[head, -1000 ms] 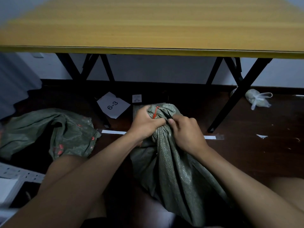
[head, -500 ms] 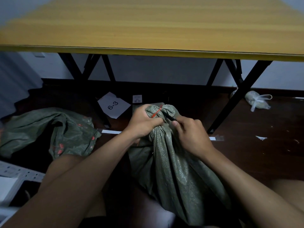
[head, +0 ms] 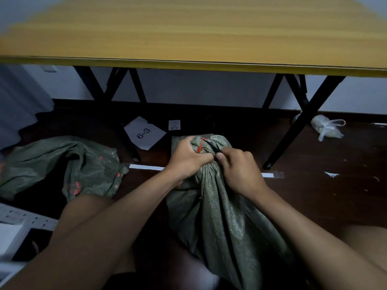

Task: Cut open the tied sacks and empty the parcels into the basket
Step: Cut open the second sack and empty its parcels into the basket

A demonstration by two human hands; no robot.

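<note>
Only one piece of writing can be read: "6-3", in black on the white sheet of paper [head: 144, 132] lying on the dark floor [head: 314, 195] at about 11 o'clock from your hands. A small white label [head: 174, 125] sits just beyond it, its print too small to make out.

Your left hand [head: 188, 159] is wrapped tight around the gathered neck of the green woven plastic sack [head: 222, 206], knuckles up, forearm reaching in from 7 o'clock. Your right hand [head: 240, 168] comes in from 5 o'clock, fingers curled in a closed grip on a thin black blade-like tool [head: 212, 146], thumb pressed near the left hand's fingers. The tool's tip points to 10 o'clock and meets the red tie [head: 200, 145] cinching the sack's neck.

That sack stands upright on the floor at the centre, between your knees, its cloth creased and shiny, the bunched top puffing out above the tie. A second green woven sack [head: 62, 164] lies slack on the floor at 9 o'clock, with red marks along its edge. At 8 o'clock a pale perforated rim [head: 27, 219] shows; you cannot tell whether it is the basket.

Ahead, the yellow wood-grain table [head: 199, 38] stands on black crossed legs, and a knotted white plastic bag [head: 324, 127] lies on the floor at 2 o'clock.
</note>
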